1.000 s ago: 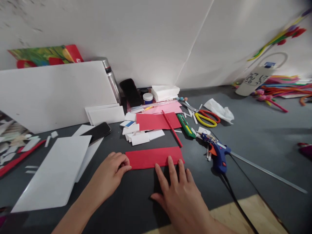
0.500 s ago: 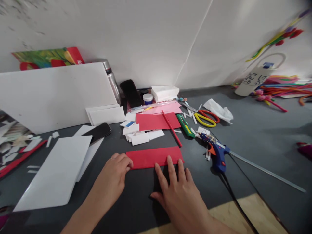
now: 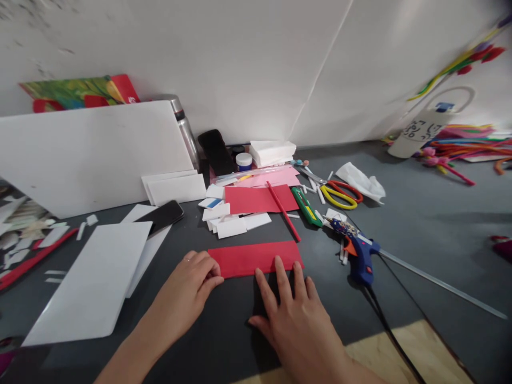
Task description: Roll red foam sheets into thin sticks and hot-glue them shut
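Observation:
A red paper strip point(image 3: 252, 257) lies flat on the dark grey table point(image 3: 420, 224) in front of me. My left hand point(image 3: 188, 288) has its fingers curled, and they close on the strip's left end. My right hand point(image 3: 298, 320) lies flat with its fingers spread, its fingertips touching the strip's near edge toward the right end. It holds nothing.
Right of the strip lies a blue glue gun point(image 3: 358, 253) with its black cable point(image 3: 388, 330) and a long thin rod point(image 3: 440, 285). Behind are a red sheet point(image 3: 250, 198), a red pencil point(image 3: 283, 210), a green cutter point(image 3: 306, 206) and scissors point(image 3: 340, 194). White sheets point(image 3: 92, 282) and a phone point(image 3: 164, 216) lie left.
My left hand has crept slightly to the right over the strip's left end. My right hand and the strip have stayed in place.

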### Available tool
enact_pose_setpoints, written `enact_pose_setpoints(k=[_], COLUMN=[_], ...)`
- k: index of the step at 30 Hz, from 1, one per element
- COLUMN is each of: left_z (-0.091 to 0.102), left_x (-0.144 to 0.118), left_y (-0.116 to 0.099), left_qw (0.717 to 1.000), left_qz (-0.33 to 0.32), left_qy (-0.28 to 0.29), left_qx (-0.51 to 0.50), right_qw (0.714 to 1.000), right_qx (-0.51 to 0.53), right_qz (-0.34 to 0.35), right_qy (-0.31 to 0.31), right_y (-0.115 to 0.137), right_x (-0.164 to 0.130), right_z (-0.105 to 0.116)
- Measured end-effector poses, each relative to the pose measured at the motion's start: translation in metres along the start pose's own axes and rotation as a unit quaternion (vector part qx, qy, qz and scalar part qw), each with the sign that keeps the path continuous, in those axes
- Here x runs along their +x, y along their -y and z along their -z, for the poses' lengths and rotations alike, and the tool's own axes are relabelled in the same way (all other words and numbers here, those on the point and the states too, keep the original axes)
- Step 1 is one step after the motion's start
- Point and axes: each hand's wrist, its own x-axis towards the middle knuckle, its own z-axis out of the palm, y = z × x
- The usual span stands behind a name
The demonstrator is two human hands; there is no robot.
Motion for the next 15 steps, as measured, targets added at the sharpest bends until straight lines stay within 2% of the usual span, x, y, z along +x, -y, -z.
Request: enact_pose_setpoints(k=[9, 15], left_z=[0.001, -0.01], left_x=[0.004, -0.004], left_y=[-0.005, -0.01], left_qw=[0.999, 0.989], left_qz=[-0.009, -0.022], left_qy=[0.003, -0.017], left_qx=[0.041, 0.144], right_qw=[1.0, 1.0], right_qx=[-0.005, -0.008], right_qz=[0.003, 0.002], right_qy=[0.0, 0.007], right_y=[0.001, 0.0], right_x=[0.0, 0.001], right_z=[0.0, 0.001])
